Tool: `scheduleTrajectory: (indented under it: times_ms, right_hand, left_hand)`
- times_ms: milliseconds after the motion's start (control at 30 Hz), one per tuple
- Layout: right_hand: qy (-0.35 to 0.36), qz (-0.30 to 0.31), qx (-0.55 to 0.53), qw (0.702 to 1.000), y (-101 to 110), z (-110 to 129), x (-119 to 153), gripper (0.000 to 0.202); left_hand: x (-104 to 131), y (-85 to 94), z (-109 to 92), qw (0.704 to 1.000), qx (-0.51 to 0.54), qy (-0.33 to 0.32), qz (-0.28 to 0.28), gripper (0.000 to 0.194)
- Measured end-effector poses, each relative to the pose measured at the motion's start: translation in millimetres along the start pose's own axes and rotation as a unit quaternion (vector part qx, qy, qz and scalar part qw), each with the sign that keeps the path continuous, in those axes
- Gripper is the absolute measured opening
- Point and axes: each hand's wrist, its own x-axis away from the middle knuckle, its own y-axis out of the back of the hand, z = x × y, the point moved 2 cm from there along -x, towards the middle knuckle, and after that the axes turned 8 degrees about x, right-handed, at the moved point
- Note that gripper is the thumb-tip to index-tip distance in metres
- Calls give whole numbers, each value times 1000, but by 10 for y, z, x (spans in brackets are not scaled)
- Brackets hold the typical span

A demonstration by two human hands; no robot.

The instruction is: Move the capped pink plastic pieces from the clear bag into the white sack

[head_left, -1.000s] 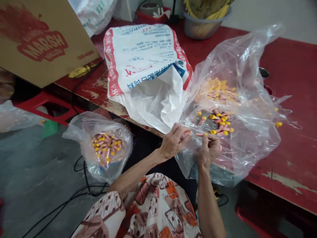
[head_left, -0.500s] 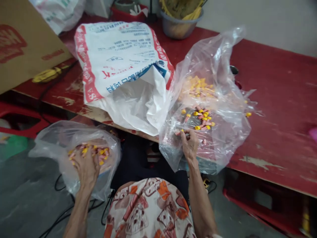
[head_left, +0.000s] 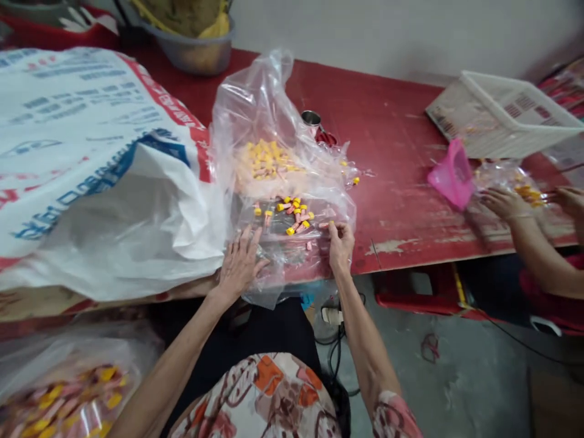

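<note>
Scuffed red tabletop [head_left: 387, 207] ahead, I watch remotely as the left hand [head_left: 239, 261], fingers spread, rests on a crinkled clear plastic bag [head_left: 255, 97]; the right hand [head_left: 341, 243] pinches a small pink yellow-capped stick [head_left: 325, 224] near loose ones [head_left: 297, 214]. I'd anchor the bag, gripping gently.

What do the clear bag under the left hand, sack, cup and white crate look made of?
Clear bag: thin, glossy plastic film; see-through, creased, with bright glints.
Sack: probably woven plastic, low sheen; printed, folds holding shape, but no weave discernible.
Cup: likely metal, shiny; grey, reflective rim.
White crate: probably moulded plastic, dull; straight, rigid-looking rim, slotted side.
</note>
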Motion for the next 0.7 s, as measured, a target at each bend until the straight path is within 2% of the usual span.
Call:
scheduleTrajectory:
  times_ms: [100,300,367,433,500,567,633,700]
  right_hand:
    - [6,14,1,1000,-136,-51,-257,45]
    - [22,48,-25,998,-385,63,-970,37]
    - [11,37,-38,999,-393,142,-1144,35]
    - [6,-10,-42,999,-333,255,-1157,34]
    - [22,-54,-44,997,-233,396,-940,35]
    - [48,-51,-59,996,-175,530,-505,35]
    - [62,4,-77,995,-235,607,31,34]
    - [54,92,-78,991,-404,607,505,36]
  left_hand:
    - [-337,-193,65,1000,-21,2,12,78]
    - [-1193,-472,-18,998,-11,40,-47,74]
    - [-1425,-558,-59,996,8,48,-76,71]
    - [-1583,-613,-58,993,45,46,-101,70]
    - [-1652,-621,-14,987,102,33,-123,67]
    - [-1646,-582,62,975,173,7,-142,61]
    - [-1609,-514,149,960,237,-24,-146,49]
    - [-1579,-443,217,955,267,-48,-120,37]
